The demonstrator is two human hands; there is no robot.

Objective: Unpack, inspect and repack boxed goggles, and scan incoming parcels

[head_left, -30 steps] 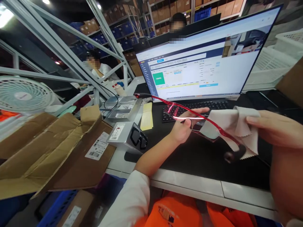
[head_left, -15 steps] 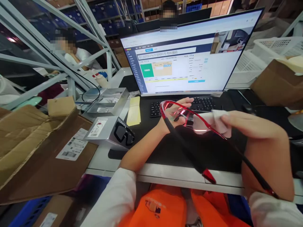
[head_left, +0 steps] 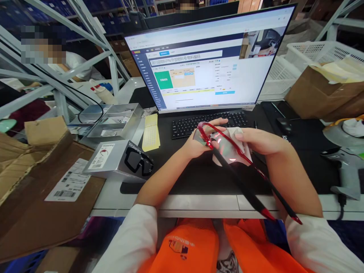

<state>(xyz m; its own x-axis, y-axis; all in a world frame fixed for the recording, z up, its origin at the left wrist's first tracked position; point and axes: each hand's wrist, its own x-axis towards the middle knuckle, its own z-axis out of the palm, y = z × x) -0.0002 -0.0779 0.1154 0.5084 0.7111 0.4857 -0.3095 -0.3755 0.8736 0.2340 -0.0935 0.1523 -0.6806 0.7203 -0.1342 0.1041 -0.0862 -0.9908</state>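
A pair of red glasses (head_left: 224, 149) with long black-and-red arms is held over the black desk mat (head_left: 204, 178), its arms pointing back toward me. My left hand (head_left: 199, 142) grips the left end of the frame. My right hand (head_left: 257, 141) presses a pale cleaning cloth (head_left: 231, 153) against the lens, fingers closed on it. Both hands hover just in front of the black keyboard (head_left: 204, 122).
A large lit monitor (head_left: 207, 64) stands behind the keyboard. A silver glasses box (head_left: 118, 161) and an open metal tray (head_left: 113, 121) lie at left, beside a flattened cardboard box (head_left: 42, 182). A mouse (head_left: 283, 124), barcode scanner (head_left: 345, 167), brown carton (head_left: 321, 94) and white baskets (head_left: 318, 53) sit right. People sit behind.
The glasses have been turned so their arms point toward me and brought closer together with both hands. The cloth has bunched up against the lens. The view has tilted down and right.
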